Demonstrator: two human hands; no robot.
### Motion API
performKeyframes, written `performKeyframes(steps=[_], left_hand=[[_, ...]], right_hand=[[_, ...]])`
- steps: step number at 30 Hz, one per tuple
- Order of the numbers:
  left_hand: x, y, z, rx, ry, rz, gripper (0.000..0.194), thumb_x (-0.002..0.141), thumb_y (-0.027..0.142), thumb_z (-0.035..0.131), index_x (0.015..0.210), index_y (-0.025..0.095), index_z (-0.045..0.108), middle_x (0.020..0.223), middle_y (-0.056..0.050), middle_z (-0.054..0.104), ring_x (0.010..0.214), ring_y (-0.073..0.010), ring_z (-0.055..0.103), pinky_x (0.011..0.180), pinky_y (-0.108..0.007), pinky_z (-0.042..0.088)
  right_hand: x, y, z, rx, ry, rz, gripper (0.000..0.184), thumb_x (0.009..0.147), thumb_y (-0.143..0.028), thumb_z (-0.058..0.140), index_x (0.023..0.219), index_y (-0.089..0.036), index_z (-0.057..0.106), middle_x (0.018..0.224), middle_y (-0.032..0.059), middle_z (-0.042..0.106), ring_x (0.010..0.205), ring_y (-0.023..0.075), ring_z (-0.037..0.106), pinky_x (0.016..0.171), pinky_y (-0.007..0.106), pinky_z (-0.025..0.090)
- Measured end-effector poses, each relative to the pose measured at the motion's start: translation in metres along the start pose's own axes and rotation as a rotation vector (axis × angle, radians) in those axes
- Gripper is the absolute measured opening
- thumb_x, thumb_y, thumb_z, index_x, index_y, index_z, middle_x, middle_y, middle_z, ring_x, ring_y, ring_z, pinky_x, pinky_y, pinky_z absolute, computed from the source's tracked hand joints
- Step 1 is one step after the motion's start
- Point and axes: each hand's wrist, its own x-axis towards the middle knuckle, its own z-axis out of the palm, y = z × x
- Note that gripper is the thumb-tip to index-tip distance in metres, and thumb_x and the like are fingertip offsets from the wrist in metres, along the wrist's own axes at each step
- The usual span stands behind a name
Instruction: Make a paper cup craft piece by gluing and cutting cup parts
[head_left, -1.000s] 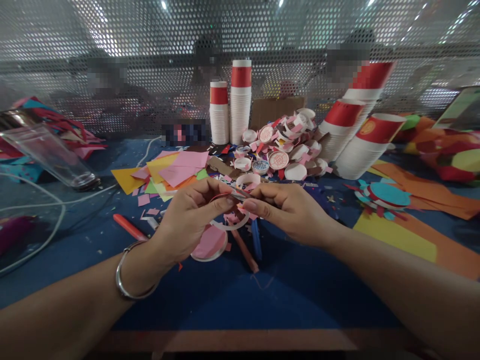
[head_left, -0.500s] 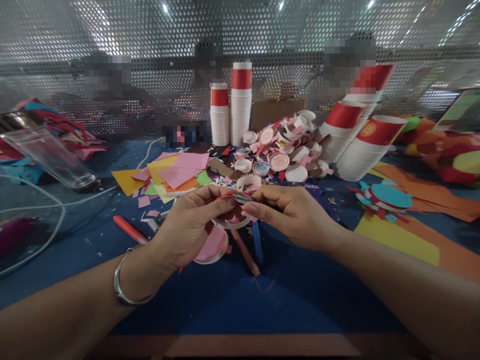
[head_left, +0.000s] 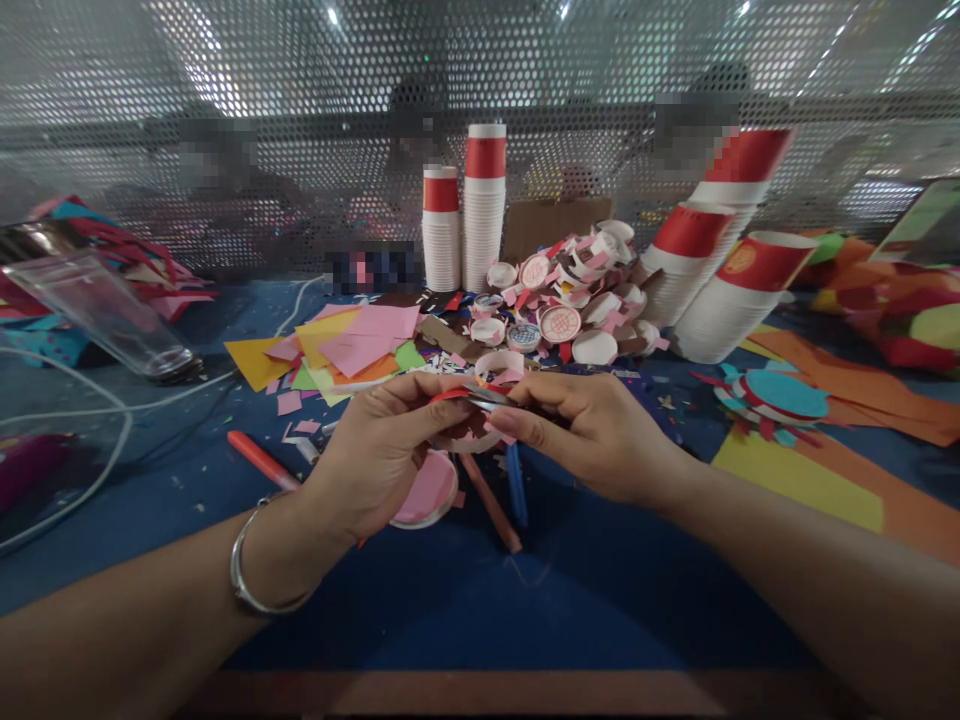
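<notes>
My left hand (head_left: 382, 440), with a silver bangle on its wrist, pinches a piece of red paper (head_left: 450, 396) between thumb and fingers. My right hand (head_left: 592, 430) is closed around small scissors; their grey blades (head_left: 486, 396) meet the red paper, and the handles are hidden in my fingers. Directly below the fingertips is a white paper ring (head_left: 469, 442) with pink bits; whether it is held cannot be made out. Beneath the left hand lies a cup bottom covered in pink paper (head_left: 429, 490). A brown crayon-like stick (head_left: 491, 503) and a blue one (head_left: 516, 487) lie under the hands.
Behind my hands rises a heap of cut cup bottoms (head_left: 559, 322). Paper cup stacks (head_left: 484, 220) stand at the back, with leaning stacks (head_left: 690, 255) to the right. Coloured paper (head_left: 367, 335) and a glass bottle (head_left: 105, 300) are leftward; a turquoise-topped paper piece (head_left: 786, 393) lies right.
The blades and red paper have shifted slightly between my fingertips, and the paper ring below sits a little higher. Both hands keep their grip in nearly the same place.
</notes>
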Motion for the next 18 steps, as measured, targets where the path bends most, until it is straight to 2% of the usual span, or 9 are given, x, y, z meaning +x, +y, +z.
performKeyframes(steps=[4, 10, 18], left_hand=[[0.0003, -0.0006, -0.0008, 0.014, 0.000, 0.017, 0.010, 0.071, 0.003, 0.086, 0.077, 0.010, 0.081, 0.072, -0.005, 0.080, 0.062, -0.0108, 0.074, 0.055, -0.011, 0.059], [-0.0002, -0.0011, -0.0013, 0.042, 0.000, 0.025, 0.009, 0.074, 0.005, 0.085, 0.078, 0.013, 0.081, 0.078, -0.004, 0.082, 0.067, -0.0135, 0.076, 0.065, -0.022, 0.067], [0.0016, -0.0005, -0.0024, 0.059, -0.026, 0.031, 0.012, 0.071, 0.009, 0.089, 0.075, 0.015, 0.080, 0.072, -0.002, 0.081, 0.064, -0.0136, 0.076, 0.063, -0.021, 0.066]], right_hand=[[-0.0011, -0.0017, -0.0005, -0.024, 0.008, -0.010, 0.041, 0.100, -0.048, 0.061, 0.077, -0.014, 0.066, 0.062, -0.0047, 0.049, 0.057, 0.0072, 0.040, 0.052, 0.023, 0.031], [-0.0021, -0.0030, -0.0005, -0.030, 0.018, -0.035, 0.041, 0.101, -0.046, 0.061, 0.075, -0.015, 0.063, 0.062, -0.0053, 0.047, 0.056, 0.0068, 0.039, 0.051, 0.023, 0.031], [-0.0020, -0.0041, -0.0016, 0.030, -0.002, -0.014, 0.040, 0.100, -0.044, 0.062, 0.074, -0.015, 0.063, 0.062, -0.0050, 0.048, 0.056, 0.0067, 0.039, 0.051, 0.022, 0.031]])
